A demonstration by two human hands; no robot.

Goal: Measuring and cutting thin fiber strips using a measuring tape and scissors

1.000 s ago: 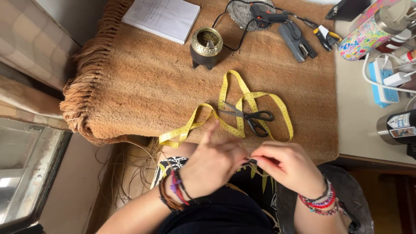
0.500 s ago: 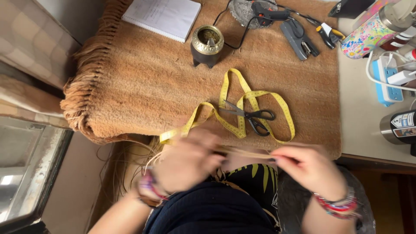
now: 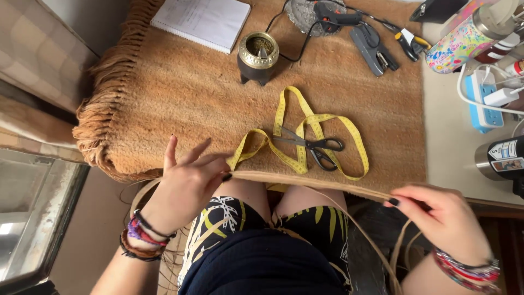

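Observation:
My left hand (image 3: 188, 183) pinches one end of a bundle of tan fibre strands (image 3: 305, 181) at the near edge of the mat. My right hand (image 3: 442, 216) grips the same bundle farther right, so the strands run taut between both hands above my lap. More strands trail down past my right wrist. Just beyond the bundle, black-handled scissors (image 3: 314, 146) lie on a looped yellow measuring tape (image 3: 297, 128).
A woven brown mat (image 3: 180, 98) with a fringed left edge covers the table. At the back sit a notebook (image 3: 202, 21), a brass-rimmed dark pot (image 3: 258, 57), a glue gun (image 3: 333, 17), a stapler (image 3: 373, 49). A colourful tumbler (image 3: 464, 41), power strip (image 3: 486, 101) and metal cup (image 3: 502, 158) stand at right.
My hands were together at the middle; they have drawn apart, left hand going left and right hand going right, stretching the fibre bundle out between them.

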